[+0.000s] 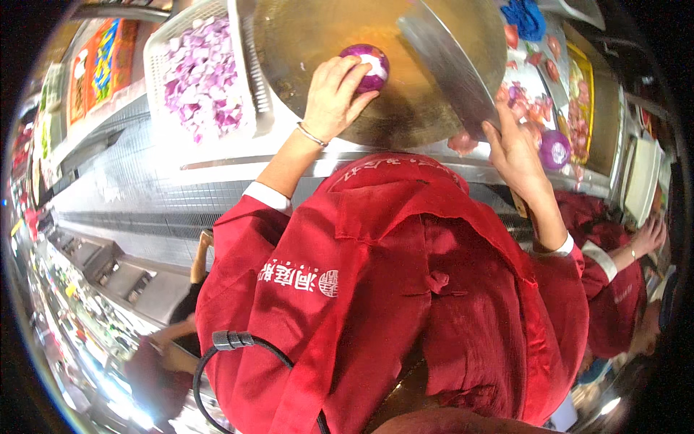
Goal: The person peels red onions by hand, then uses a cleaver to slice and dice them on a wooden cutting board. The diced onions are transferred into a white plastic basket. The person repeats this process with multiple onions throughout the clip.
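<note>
On a round chopping board lies a peeled purple onion with a pale patch on top. My left hand grips it from the near left side, the fingertips on its upper surface. My right hand holds a broad-bladed cleaver by its handle, which points back towards me. The blade slants over the right part of the board, apart from the onion. A second purple onion rests on the metal counter just right of my right hand.
A white perforated basket of diced purple onion stands left of the board. Onion skins, a blue cloth and a yellow-rimmed tray lie to the right. A co-worker's hand shows at far right; other people are at lower left.
</note>
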Tool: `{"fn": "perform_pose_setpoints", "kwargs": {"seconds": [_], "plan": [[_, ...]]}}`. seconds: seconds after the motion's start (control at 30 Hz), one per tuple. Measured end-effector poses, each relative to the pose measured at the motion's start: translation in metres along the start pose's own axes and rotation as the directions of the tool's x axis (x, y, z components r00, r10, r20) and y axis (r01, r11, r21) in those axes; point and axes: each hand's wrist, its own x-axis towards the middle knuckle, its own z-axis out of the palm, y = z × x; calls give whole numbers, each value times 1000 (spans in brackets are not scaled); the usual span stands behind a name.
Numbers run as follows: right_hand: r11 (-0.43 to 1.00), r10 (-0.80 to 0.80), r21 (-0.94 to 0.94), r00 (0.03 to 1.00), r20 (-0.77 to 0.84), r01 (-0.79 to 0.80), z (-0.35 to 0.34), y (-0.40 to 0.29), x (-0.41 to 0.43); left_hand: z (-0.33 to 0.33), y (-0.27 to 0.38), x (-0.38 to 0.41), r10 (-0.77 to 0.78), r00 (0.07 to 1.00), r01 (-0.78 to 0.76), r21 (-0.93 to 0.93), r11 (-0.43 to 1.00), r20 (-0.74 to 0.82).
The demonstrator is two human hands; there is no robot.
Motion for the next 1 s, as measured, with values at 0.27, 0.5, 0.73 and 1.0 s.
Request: {"fn": "perform_pose_setpoints", "kwargs": {"seconds": [0.27, 0.5, 0.73, 1.0], "plan": [[976, 92, -211, 975, 201, -49, 3, -61, 6, -1, -12, 6, 79, 997, -77, -63, 995, 24], [967, 22, -249, 961, 276, 50, -7, -71, 5, 4, -18, 6, 70, 997, -75, -183, 980, -32], [980, -27, -176, 932, 360, 96, -30, -79, 29, 11, -19, 2, 4, 1000, -10, -197, 980, -29], [950, -50, -255, 894, 445, 180, -27, -102, 63, 20, -19, -1, -40, 995, 12, -279, 960, -93]]}}
